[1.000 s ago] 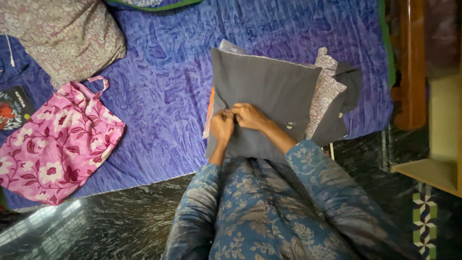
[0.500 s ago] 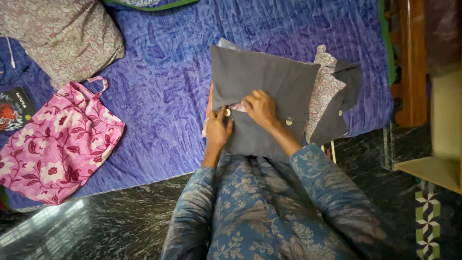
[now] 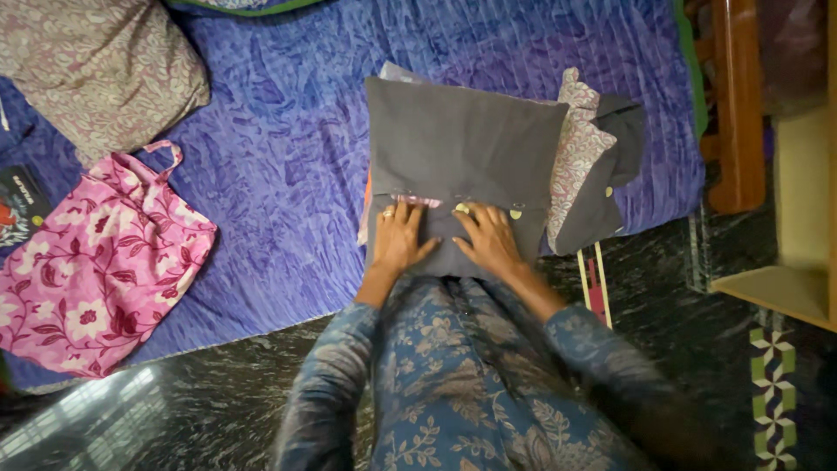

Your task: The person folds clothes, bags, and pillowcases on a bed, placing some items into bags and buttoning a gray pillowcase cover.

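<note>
**Two hands flat on a grey cushion**

Head view: the grey cushion (image 3: 462,148) lies on a purple bedspread (image 3: 288,174); the left hand (image 3: 399,237) and right hand (image 3: 488,240) rest on its buttoned flap, fingers spread, gripping nothing; a pink floral bag (image 3: 96,262) lies well apart to the left.

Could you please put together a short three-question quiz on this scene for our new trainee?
1. True or false: both hands rest flat on the grey cushion.
2. What lies left of the cushion on the purple bedspread: A) pink floral bag, B) a folded towel, C) a wicker basket?
3. Which hand's fingers sit nearest the middle button?

Key: 1. True: left hand, right hand. 2. A, the pink floral bag. 3. The right hand.
</note>
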